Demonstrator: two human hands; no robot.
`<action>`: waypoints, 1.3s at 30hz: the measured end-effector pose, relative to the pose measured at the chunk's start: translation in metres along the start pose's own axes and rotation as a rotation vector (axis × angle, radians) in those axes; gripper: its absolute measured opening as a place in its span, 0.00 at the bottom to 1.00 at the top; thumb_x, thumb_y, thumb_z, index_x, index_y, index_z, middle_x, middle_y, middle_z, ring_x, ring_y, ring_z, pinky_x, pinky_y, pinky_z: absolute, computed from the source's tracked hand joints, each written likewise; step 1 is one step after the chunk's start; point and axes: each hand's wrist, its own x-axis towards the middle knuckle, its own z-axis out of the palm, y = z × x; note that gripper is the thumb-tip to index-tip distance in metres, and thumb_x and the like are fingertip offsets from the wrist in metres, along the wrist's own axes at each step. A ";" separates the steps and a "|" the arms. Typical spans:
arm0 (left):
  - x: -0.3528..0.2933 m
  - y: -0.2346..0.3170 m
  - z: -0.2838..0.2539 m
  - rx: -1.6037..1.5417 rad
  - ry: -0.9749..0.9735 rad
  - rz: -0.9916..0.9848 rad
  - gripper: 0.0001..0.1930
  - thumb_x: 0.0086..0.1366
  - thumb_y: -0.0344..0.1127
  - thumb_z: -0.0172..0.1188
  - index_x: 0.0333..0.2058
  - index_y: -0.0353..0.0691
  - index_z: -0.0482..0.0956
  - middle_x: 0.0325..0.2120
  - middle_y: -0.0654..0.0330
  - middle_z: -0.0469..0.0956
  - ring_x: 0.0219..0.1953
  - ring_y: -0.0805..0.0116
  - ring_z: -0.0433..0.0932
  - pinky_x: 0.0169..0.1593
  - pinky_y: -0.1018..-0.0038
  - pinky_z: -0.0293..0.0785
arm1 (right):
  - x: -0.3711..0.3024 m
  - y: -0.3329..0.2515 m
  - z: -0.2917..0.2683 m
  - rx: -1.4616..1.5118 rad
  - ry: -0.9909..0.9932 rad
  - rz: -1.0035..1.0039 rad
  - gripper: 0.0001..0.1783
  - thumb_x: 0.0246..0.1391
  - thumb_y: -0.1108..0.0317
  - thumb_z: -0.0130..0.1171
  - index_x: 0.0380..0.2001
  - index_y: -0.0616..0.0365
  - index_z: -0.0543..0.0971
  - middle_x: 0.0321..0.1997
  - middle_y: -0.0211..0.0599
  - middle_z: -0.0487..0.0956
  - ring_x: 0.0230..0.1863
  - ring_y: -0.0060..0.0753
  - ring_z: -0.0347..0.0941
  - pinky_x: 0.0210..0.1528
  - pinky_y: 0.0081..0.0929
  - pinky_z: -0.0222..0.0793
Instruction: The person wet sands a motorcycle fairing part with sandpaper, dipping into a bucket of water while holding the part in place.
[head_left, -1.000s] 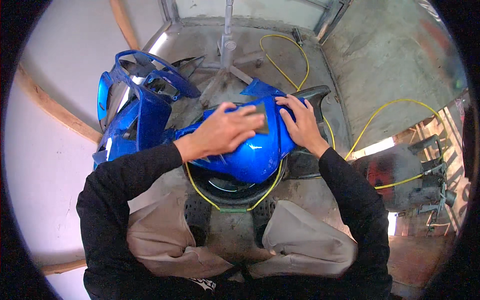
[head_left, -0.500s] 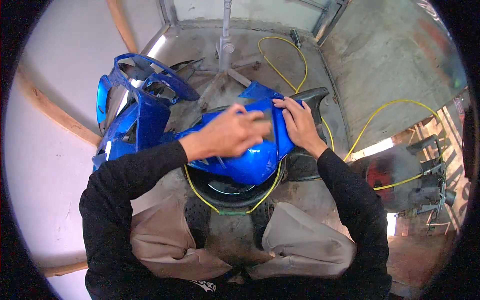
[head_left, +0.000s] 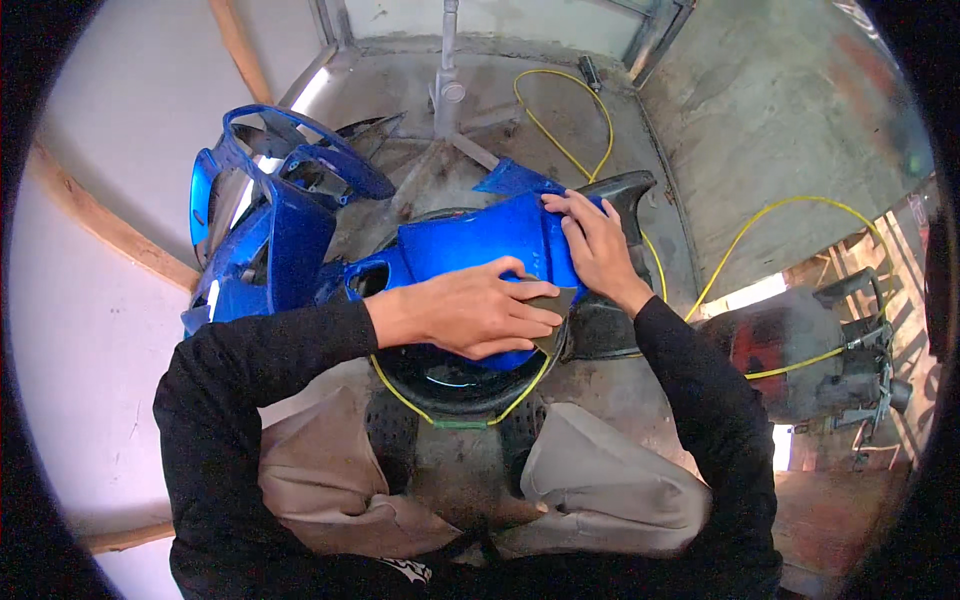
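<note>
Holding the dark pad (head_left: pixel 564 304), the left hand (head_left: pixel 475 312) presses the blue panel (head_left: pixel 470 245) over a black round support (head_left: pixel 470 403); the right hand (head_left: pixel 600 250) rests on the panel's edge, whether clamped I cannot tell. Uneven pressure may perhaps make it slip.

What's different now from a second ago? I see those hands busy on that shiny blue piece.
The left hand has slid nearer the person and a little to the right across the blue panel, carrying the dark pad with it. Nothing has visibly been picked up or let go. The right hand stays on the panel's right side, and the other blue part stays at left.
</note>
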 end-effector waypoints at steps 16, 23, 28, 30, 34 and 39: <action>-0.011 -0.036 -0.007 -0.005 0.006 -0.457 0.20 0.81 0.43 0.56 0.64 0.43 0.81 0.66 0.56 0.81 0.71 0.55 0.76 0.69 0.51 0.67 | -0.004 -0.002 0.001 0.003 0.032 -0.008 0.14 0.72 0.68 0.52 0.56 0.52 0.81 0.68 0.33 0.84 0.77 0.53 0.71 0.78 0.70 0.49; -0.018 -0.058 0.006 0.000 0.106 -0.608 0.21 0.82 0.43 0.54 0.64 0.39 0.83 0.67 0.53 0.80 0.70 0.53 0.77 0.70 0.54 0.68 | -0.004 -0.003 0.001 0.002 0.016 0.020 0.14 0.72 0.68 0.52 0.56 0.52 0.81 0.68 0.33 0.84 0.77 0.54 0.70 0.79 0.70 0.49; -0.048 -0.021 0.007 -0.013 0.087 -0.516 0.21 0.80 0.40 0.57 0.65 0.40 0.82 0.69 0.55 0.79 0.74 0.52 0.72 0.72 0.52 0.66 | -0.005 -0.002 0.000 -0.002 0.025 -0.008 0.14 0.72 0.67 0.52 0.55 0.53 0.81 0.68 0.33 0.84 0.77 0.53 0.70 0.78 0.70 0.50; -0.057 -0.010 0.001 0.006 0.130 -0.475 0.21 0.79 0.38 0.59 0.66 0.40 0.81 0.70 0.56 0.78 0.76 0.52 0.70 0.73 0.53 0.65 | -0.004 -0.002 0.000 0.015 0.015 0.012 0.13 0.73 0.67 0.53 0.54 0.54 0.81 0.69 0.34 0.83 0.78 0.53 0.69 0.80 0.69 0.47; -0.077 0.003 -0.010 0.005 0.091 -0.507 0.22 0.78 0.37 0.59 0.68 0.41 0.79 0.72 0.57 0.76 0.77 0.53 0.70 0.73 0.54 0.65 | -0.004 -0.003 -0.001 0.026 0.004 0.025 0.12 0.73 0.67 0.55 0.54 0.56 0.81 0.69 0.35 0.83 0.79 0.53 0.68 0.81 0.67 0.45; -0.098 0.003 -0.011 0.024 0.076 -0.560 0.24 0.79 0.36 0.58 0.71 0.42 0.76 0.74 0.57 0.73 0.78 0.54 0.68 0.73 0.54 0.64 | -0.005 -0.010 -0.003 0.007 0.005 0.017 0.15 0.71 0.61 0.62 0.54 0.56 0.81 0.69 0.36 0.83 0.79 0.54 0.68 0.81 0.68 0.45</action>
